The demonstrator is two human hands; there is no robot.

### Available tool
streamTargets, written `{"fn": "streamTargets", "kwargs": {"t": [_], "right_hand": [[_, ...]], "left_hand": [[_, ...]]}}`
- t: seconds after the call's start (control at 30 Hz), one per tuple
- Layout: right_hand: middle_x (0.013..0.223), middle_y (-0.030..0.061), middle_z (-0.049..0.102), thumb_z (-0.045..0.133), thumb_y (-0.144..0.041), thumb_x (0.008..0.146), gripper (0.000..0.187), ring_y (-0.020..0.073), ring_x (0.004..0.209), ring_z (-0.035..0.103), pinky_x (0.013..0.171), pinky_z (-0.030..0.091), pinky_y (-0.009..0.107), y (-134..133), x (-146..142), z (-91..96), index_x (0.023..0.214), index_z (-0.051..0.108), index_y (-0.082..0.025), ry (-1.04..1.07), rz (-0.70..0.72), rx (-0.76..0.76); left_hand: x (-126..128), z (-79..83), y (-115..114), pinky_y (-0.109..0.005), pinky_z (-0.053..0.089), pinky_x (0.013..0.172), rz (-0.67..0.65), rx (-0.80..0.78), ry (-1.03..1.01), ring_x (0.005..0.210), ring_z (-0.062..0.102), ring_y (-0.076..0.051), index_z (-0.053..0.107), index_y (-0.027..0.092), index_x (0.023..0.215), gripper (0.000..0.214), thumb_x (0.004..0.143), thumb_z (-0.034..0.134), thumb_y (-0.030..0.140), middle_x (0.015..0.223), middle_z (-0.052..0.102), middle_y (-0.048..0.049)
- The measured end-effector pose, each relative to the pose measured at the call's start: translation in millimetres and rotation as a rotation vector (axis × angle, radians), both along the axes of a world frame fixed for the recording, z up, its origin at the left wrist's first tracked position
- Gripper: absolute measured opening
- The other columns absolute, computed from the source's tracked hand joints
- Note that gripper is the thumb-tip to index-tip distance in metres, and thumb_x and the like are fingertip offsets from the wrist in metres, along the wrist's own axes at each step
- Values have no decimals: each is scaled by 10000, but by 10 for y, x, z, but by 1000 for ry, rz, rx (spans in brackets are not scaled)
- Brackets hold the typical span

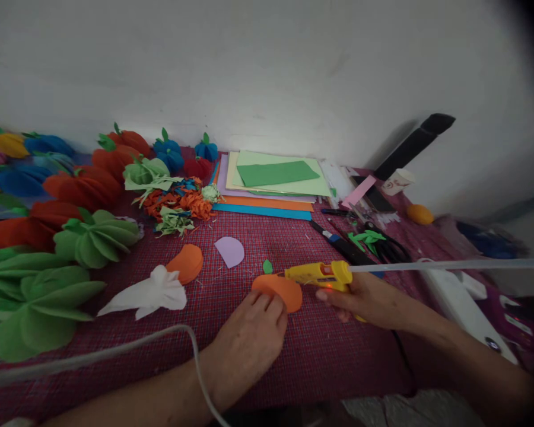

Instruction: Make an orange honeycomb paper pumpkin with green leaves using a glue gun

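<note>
My right hand [356,296] is wrapped round a yellow hot glue gun [315,274] with a small orange-red light on it. A long pale glue stick [449,264] runs out of its back to the right. The nozzle points left, at the upper edge of an orange rounded paper cutout [289,292]; whether it touches cannot be told. With curled fingers my left hand [251,344] holds that cutout at its lower left, against the cloth. Just above lies a small green paper leaf [267,266]. A lilac cutout [230,251] and other orange cutouts [187,264] rest farther left.
Green paper pumpkins [93,240] and other coloured ones crowd the left side. Behind are paper scraps [178,201] and stacked coloured sheets [285,172]. A crumpled white tissue [155,292], black-handled scissors [389,243], a paper cup [398,181] and a white cable [115,347] are around.
</note>
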State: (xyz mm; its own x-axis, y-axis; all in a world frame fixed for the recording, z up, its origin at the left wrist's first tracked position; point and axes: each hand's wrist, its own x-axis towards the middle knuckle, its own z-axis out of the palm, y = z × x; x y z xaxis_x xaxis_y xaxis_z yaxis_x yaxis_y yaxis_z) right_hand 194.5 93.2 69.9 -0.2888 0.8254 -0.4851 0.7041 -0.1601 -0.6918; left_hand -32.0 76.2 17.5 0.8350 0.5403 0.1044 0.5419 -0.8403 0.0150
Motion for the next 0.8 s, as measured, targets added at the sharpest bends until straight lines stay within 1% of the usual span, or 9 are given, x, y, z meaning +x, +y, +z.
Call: {"fn": "streamTargets", "kwargs": {"t": [0.2,0.37,0.47,0.6,0.8], "right_hand": [[587,-17,562,501,-481,824,491,97,470,522,417,396,184,-2,19,-47,1204,524,-172,26,5,8],[572,-25,545,500,-475,825,452,82,448,496,399,377,170,3,9,-14,1145,557,-161,25,4,-15],[590,-22,550,504,-465,823,442,81,459,489,394,376,166,7,0,22,1148,549,-170,24,-1,-13],[532,-39,521,493,-470,826,441,86,446,478,397,378,168,10,8,53,1148,546,-173,1,-2,-19],[577,-24,548,492,-462,826,404,87,455,486,411,381,177,7,34,52,1093,568,-169,-33,-6,-5]], "left_hand": [[5,2,1,-369,494,785,-2,5,-7,899,578,-214,588,100,973,220,821,429,98,1027,611,-100],[8,-18,1,-364,492,786,-1,8,-4,904,576,-210,585,101,980,217,821,438,104,1041,606,-105],[6,-29,-1,-365,489,786,0,8,-7,907,573,-212,584,102,984,217,821,441,107,1033,608,-101],[2,-30,1,-366,482,805,-1,19,-15,901,569,-209,584,102,987,219,819,443,104,1018,611,-90],[-1,-18,-5,-364,479,805,8,17,-9,890,567,-206,585,105,981,216,814,447,97,1000,609,-82]]}}
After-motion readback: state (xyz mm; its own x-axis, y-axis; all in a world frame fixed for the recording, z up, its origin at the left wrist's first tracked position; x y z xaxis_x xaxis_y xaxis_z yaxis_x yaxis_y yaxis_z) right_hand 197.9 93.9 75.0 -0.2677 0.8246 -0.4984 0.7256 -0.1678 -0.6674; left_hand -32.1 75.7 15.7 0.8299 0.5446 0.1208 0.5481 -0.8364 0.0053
